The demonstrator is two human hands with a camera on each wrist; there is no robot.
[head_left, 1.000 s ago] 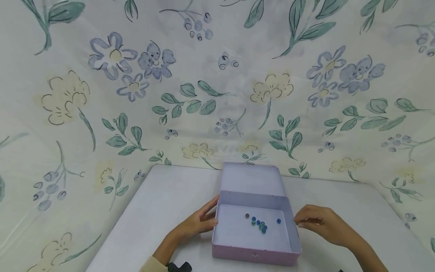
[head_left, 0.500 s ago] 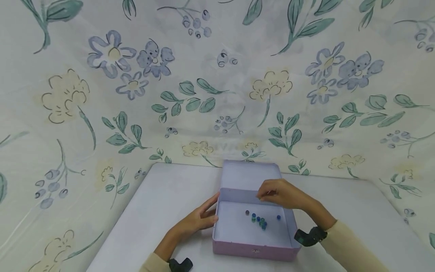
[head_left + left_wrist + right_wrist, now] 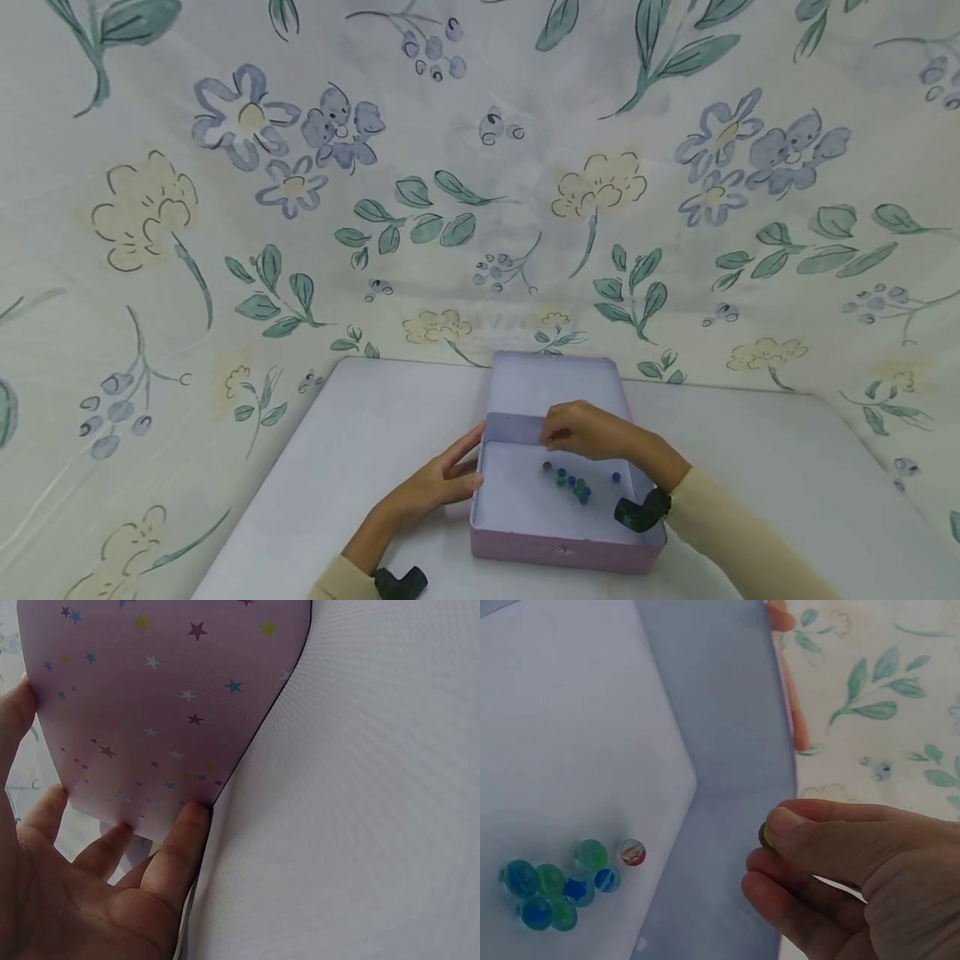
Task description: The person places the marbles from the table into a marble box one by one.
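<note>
A lilac tin box (image 3: pixel 517 508) lies with its lid (image 3: pixel 555 385) folded back. Inside are several glass marbles (image 3: pixel 549 879) in blue and green, gathered in a cluster, with a red-swirled marble (image 3: pixel 632 852) beside them. One blue marble (image 3: pixel 616 477) sits apart to the right. Against the box's left side rests my left hand (image 3: pixel 431 492), its fingers extended and touching the star-printed wall (image 3: pixel 150 712). Over the back of the box, my right hand (image 3: pixel 588 432) pinches a small yellowish marble (image 3: pixel 766 835) between thumb and finger; fingers cover most of it.
The box stands on a white table (image 3: pixel 390 417). A floral-patterned cloth (image 3: pixel 420 275) hangs behind the table. Black wrist cameras sit on the left wrist (image 3: pixel 400 583) and right wrist (image 3: pixel 642 510).
My right hand has moved left from outside the box's right wall to above its back part. The left hand stays against the left side, and the marbles inside keep their places.
</note>
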